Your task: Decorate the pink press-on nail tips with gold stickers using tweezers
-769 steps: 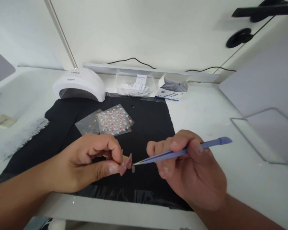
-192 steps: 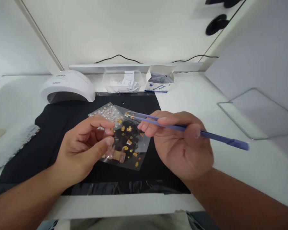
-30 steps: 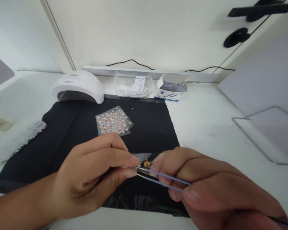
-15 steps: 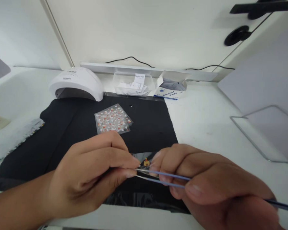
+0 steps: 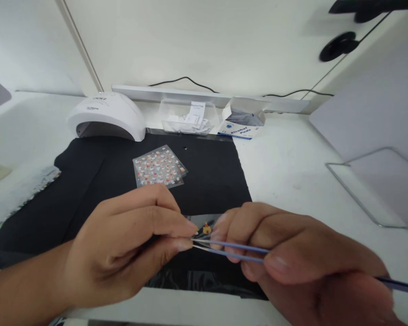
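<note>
My right hand is closed around a pair of blue-purple tweezers. Their tips point left and reach the fingertips of my left hand, which is closed in a pinch. Between the two hands shows a small piece of clear sticker film bearing a little yellow figure; the left fingers pinch its edge and the right fingertips lie against its other side. What the tweezer tips grip is too small to tell. Beyond my left hand, printed sticker sheets lie fanned on the black mat.
A white nail lamp stands at the back left. Beside it are a clear box of sachets and an open alcohol pads box. A clear plastic packet lies left, and a metal wire stand is at the right.
The view has shifted very slightly. Both hands, the tweezers and the film keep nearly the same position and grip.
</note>
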Motion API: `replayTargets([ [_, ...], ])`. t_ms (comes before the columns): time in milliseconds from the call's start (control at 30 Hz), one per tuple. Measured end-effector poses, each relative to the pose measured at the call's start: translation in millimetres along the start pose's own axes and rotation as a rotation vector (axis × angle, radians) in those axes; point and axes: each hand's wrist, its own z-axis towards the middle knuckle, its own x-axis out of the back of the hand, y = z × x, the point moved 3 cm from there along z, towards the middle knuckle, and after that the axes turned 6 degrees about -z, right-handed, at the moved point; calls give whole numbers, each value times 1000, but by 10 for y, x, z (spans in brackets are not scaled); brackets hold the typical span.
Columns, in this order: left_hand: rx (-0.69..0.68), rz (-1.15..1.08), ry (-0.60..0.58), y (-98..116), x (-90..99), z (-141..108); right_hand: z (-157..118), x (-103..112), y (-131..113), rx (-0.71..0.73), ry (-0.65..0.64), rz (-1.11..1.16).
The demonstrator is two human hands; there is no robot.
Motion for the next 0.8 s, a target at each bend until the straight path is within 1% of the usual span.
replayTargets([
  [267, 17, -33, 59, -31, -21, 0, 22, 10, -3, 6, 26, 2],
  [400, 28, -38, 89, -42, -22, -30, 7, 2, 39, 6, 82, 22],
  [567, 56, -88, 127, -43, -25, -49, -55, -28, 151, 8, 121, 156],
  [667, 100, -140, 168, -59, -30, -46, -73, -4, 190, -27, 150, 229],
  [733, 147, -185, 192, -74, -38, -42, -67, 32, 193, -90, 111, 255],
  [767, 175, -213, 205, -82, -41, -40, -62, 53, 195, -145, 78, 266],
  [800, 208, -241, 220, -90, -45, -38, -57, 53, 201, -226, -26, 259],
])
